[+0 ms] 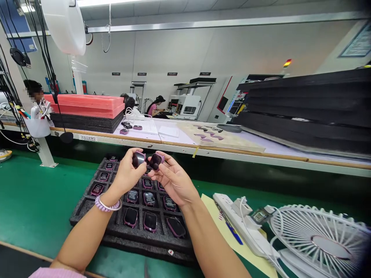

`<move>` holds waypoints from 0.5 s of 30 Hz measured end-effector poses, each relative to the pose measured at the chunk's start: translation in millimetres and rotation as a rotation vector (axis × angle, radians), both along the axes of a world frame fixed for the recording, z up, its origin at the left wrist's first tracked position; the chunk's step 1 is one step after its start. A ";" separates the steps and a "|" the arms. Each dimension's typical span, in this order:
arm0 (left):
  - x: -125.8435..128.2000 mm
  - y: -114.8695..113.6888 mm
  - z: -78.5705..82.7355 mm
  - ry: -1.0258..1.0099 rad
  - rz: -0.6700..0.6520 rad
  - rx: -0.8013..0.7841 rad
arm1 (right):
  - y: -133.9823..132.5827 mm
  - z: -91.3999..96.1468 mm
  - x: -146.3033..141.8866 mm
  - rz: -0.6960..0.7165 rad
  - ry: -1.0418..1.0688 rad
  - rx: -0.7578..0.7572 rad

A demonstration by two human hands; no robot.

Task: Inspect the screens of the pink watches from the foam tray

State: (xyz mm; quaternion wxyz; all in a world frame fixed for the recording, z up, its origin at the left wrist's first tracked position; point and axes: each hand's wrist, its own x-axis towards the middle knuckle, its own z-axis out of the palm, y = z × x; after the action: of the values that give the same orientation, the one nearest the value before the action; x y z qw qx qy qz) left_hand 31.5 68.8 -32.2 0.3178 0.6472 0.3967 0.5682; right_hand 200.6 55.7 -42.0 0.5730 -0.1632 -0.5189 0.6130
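My left hand [131, 168] is closed on a purple-rimmed smartwatch body [138, 159] with a dark, shiny screen. Close beside it, my right hand [171, 177] grips a second purple smartwatch body [155, 161] between thumb and fingers. Both are held up over the far part of a black foam tray [87, 208]. In the tray's compartments lie several more purple smartwatches, such as one [150, 221] in the front row. Some of their screens carry printed white text. My forearms and hands hide part of the tray.
A power strip [246, 224], a blue pen [234, 234] and a white fan [324, 235] lie at right. Along the shelf [174, 148] stand red foam trays [87, 106], loose purple parts [207, 135] and stacked black foam [304, 108]. Cables hang at left; people sit beyond.
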 end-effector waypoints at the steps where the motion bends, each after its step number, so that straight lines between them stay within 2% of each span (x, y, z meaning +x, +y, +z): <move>1: 0.4 0.8 -0.6 0.008 0.009 -0.004 | 1.8 -0.6 1.6 -0.009 0.003 -0.011; 9: 1.3 -12.6 2.5 0.024 0.014 0.017 | -9.5 2.8 3.3 0.049 -0.007 -0.074; 15: 2.9 -13.3 2.2 0.024 0.020 0.030 | -11.6 3.2 1.4 0.061 0.018 -0.116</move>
State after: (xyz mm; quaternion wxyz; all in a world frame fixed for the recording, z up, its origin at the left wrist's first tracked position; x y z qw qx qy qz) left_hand 34.3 55.5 -30.0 0.2977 0.6545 0.3985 0.5694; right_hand 202.0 44.2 -38.8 0.5481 -0.1748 -0.4822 0.6607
